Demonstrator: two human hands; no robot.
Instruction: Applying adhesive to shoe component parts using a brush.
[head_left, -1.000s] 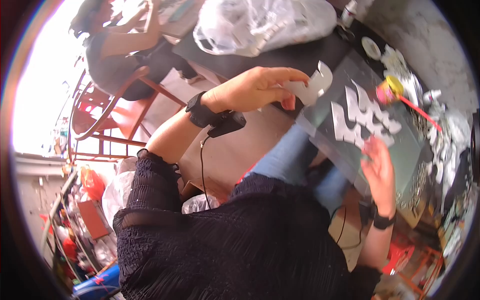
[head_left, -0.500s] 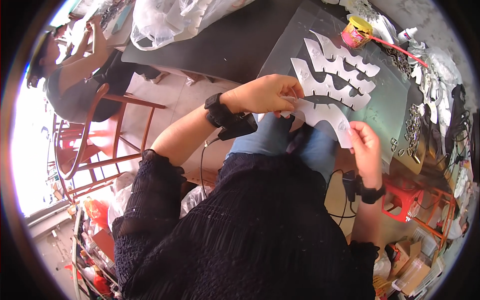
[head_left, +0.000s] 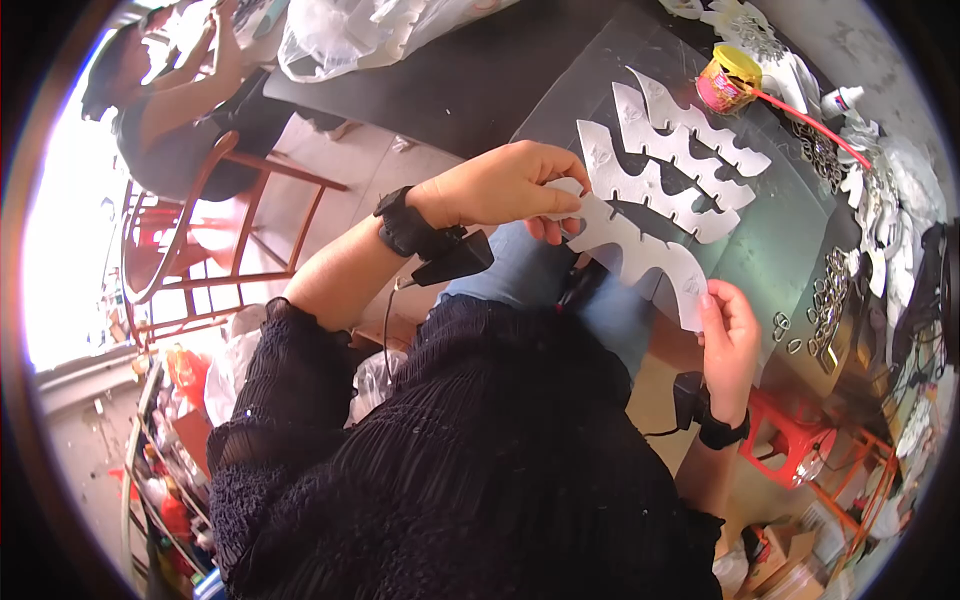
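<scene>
Since a second ago, in the head view, the right hand (head_left: 728, 335) has come from beside the laid-out white pieces (head_left: 668, 150) to one end of a white notched strip (head_left: 637, 250), pinching it with its thumb uppermost. Opposite, the left hand (head_left: 515, 185) grips the other end, knuckles up, fingers curled under. Light, even tension between both hands should keep the strip's narrow parts from creasing.
</scene>
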